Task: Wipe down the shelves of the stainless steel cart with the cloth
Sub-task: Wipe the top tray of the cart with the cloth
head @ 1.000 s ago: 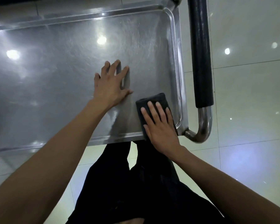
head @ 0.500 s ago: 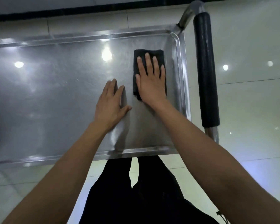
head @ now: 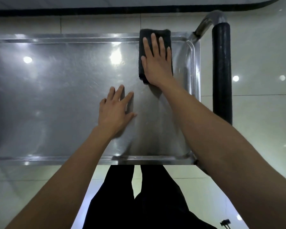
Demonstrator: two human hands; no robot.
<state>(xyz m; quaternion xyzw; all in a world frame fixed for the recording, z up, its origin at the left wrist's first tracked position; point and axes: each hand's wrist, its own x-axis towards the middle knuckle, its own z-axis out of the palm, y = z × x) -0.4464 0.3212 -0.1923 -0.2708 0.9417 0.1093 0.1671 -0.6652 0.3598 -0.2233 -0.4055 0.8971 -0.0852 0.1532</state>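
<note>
Pushing the cloth (head: 155, 37) from near edge to far rim | our right hand (head: 157, 63) lying flat on it, grip apart | left hand (head: 116, 111) bracing, fingers spread | this shelf (head: 56, 96) strip is finishing.

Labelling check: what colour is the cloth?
Black, plain, no pattern. The cloth lies flat under the right hand; head view.

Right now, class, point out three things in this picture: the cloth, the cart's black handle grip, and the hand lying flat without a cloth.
cloth (head: 155, 33): head view, far edge beyond the fingertips.
black handle grip (head: 221, 71): head view, middle of the padded bar.
left hand (head: 114, 111): head view, back of the hand.
</note>
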